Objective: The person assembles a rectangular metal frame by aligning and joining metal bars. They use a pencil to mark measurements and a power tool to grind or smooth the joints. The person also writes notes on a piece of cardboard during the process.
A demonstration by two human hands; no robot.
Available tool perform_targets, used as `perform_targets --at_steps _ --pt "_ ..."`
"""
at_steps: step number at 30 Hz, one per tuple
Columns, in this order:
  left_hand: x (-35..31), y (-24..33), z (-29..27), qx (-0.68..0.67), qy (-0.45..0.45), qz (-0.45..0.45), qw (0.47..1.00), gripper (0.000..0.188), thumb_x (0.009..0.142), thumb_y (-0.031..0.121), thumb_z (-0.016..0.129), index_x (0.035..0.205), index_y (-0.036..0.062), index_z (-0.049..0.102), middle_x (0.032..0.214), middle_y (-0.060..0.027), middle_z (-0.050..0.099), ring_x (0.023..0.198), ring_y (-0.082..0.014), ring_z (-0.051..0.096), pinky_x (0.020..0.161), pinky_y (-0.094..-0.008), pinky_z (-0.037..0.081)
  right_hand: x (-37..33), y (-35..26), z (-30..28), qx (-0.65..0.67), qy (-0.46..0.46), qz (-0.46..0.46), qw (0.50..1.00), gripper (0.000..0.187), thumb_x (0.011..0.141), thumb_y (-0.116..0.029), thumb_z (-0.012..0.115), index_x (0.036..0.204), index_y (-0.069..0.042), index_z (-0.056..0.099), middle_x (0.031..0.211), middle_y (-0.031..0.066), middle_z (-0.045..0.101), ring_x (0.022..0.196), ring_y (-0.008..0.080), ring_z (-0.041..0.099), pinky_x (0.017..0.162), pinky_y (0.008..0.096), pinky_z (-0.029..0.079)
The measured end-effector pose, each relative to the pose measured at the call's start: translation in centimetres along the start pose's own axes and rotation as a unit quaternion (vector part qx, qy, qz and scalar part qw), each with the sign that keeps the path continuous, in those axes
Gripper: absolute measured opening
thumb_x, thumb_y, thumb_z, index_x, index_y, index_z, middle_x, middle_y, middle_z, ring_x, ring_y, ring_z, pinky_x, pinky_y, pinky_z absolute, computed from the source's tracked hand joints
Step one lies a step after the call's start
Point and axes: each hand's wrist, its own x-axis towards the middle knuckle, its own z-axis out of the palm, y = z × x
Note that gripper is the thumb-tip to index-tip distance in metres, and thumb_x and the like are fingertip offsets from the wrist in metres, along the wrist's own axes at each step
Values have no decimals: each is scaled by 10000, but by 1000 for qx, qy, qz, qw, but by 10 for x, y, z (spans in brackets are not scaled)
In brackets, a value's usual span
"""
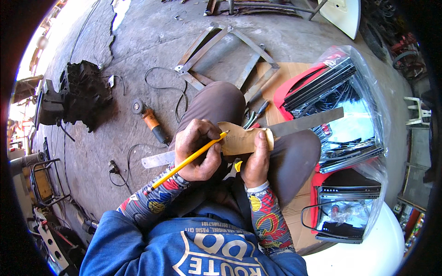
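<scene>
My left hand (198, 149) is closed round a yellow pencil (172, 173), whose tip rests on a small piece of tan card (239, 141) with handwriting on it. My right hand (256, 161) pinches the card's right side between thumb and fingers, and the edge there curls up. Beneath the card, a long flat metal strip (308, 122) lies across my lap, sticking out on both sides. A small yellow-and-black object (238, 165) shows beside my right hand; its kind is unclear.
An orange angle grinder (151, 122) lies on the concrete at left, its cord trailing. Farther left sits a dark engine-like part (85, 94). Ahead is a metal frame (202, 55). Plastic-wrapped black-framed panels (331, 92) lie at right on cardboard (271, 110). Pliers-like handles (251, 120) show past my knees.
</scene>
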Motion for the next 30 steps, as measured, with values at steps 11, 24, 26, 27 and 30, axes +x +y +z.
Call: perform_targets --at_steps 11,24,26,27,30 --pt "2 -2 -2 27 1 2 1000 85 818 -17 575 860 -10 502 729 -108 599 636 -187 597 616 -276 487 -1 0 -2 -48 -4 -50 998 533 1058 -466 364 1251 1 535 1191 117 604 1071 209 632 969 372 480" --pt "6 0 -1 56 -22 16 998 100 816 -37 593 828 -1 500 689 -115 576 575 -200 553 565 -286 458 0 1 -3 -56 -10 -35 998 550 1048 -500 339 1253 -32 541 1198 124 607 1083 222 633 979 387 474" --pt "6 0 -2 62 -23 17 998 102 814 -40 593 828 -2 500 687 -116 575 574 -203 553 564 -290 458 1 1 -3 -69 -10 -56 996 536 1047 -495 347 1243 -38 547 1189 123 612 1076 221 636 974 389 478" --pt "6 0 -2 62 -25 16 998 103 813 -41 593 827 -3 500 688 -116 576 575 -204 555 565 -291 459 1 1 -3 -72 -10 -63 995 529 1047 -492 351 1238 -41 550 1184 123 614 1072 221 638 972 390 480" --pt "6 1 -1 62 -26 17 998 102 811 -44 595 825 -5 502 691 -116 578 577 -205 556 566 -295 460 1 2 -4 -45 -8 -35 998 520 1046 -484 370 1233 -34 553 1177 119 619 1059 218 642 955 386 490"
